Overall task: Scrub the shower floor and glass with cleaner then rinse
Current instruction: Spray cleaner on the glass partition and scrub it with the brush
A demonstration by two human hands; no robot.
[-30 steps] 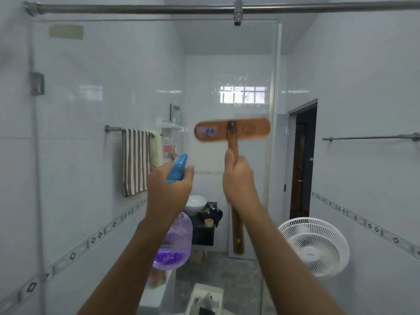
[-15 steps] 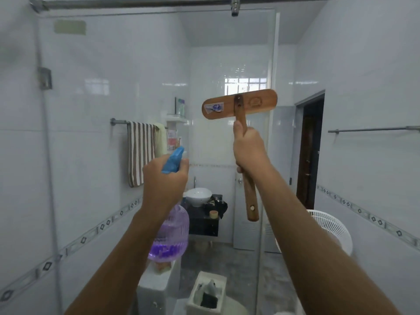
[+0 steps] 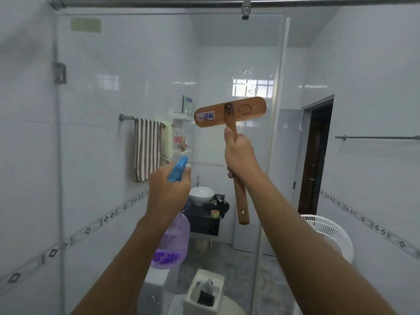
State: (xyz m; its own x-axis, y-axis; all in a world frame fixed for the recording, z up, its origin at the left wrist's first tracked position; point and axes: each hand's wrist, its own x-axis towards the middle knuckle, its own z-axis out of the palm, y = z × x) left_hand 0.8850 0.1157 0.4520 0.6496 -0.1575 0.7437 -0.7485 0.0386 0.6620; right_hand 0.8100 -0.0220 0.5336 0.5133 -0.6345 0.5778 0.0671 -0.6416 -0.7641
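I face the shower glass panel (image 3: 127, 92), which fills the left and middle of the view and ends at a vertical edge on the right. My right hand (image 3: 238, 153) grips the wooden handle of a scrub brush (image 3: 229, 112), whose flat wooden head is held up against the glass, tilted slightly. My left hand (image 3: 169, 192) grips the neck of a purple spray bottle (image 3: 170, 244) with a blue trigger head, raised in front of the glass at chest height. The shower floor is out of sight.
A metal rail (image 3: 159, 2) runs along the top. Behind the glass are a striped towel (image 3: 147, 148) on a bar, a white basin (image 3: 201, 194) on a dark cabinet, and a white bin (image 3: 204, 292). A white fan (image 3: 327, 235) stands right, beside a dark doorway (image 3: 316, 155).
The brush went up the glass half a second ago and has now come back down a little, tilting slightly. My left hand with the bottle has stayed about level.
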